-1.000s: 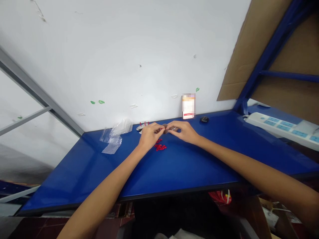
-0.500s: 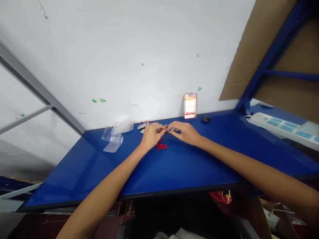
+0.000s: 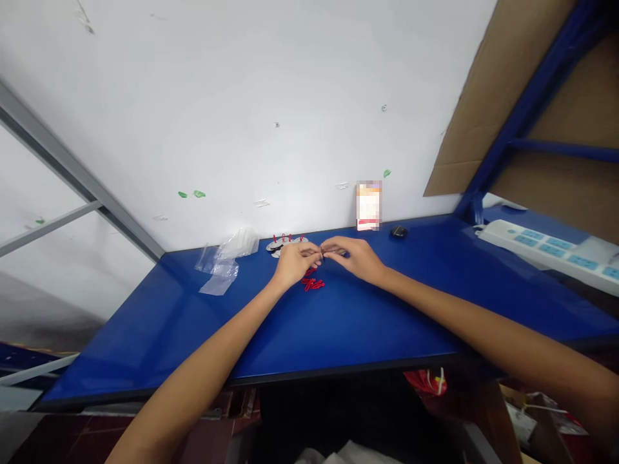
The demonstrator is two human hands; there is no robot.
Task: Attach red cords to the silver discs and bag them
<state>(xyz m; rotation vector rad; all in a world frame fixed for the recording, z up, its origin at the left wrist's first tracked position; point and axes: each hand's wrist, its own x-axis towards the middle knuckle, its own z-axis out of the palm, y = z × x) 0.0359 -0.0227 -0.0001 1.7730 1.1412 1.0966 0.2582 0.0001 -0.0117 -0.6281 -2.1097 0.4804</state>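
My left hand [image 3: 296, 263] and my right hand [image 3: 356, 256] meet fingertip to fingertip above the blue table, both in a pinch. Between them is a small thin grey disc [image 3: 322, 256], turned nearly edge-on and mostly covered by the fingers. Just below the hands lies a little heap of red cord loops [image 3: 313, 284]. Beyond my left hand sit several flat grey discs [image 3: 279, 244] with red cord loops standing up from them, partly hidden by that hand.
Clear plastic bags [image 3: 225, 261] lie on the blue table [image 3: 338, 328] at the left. By the wall, a phone-like upright panel with a blurred face [image 3: 369, 205] stands beside a small black object [image 3: 398, 232]. A white power strip [image 3: 546, 248] is at the right.
The disc between my fingers has turned from showing its round face to nearly edge-on. Both hands stay in almost the same place.
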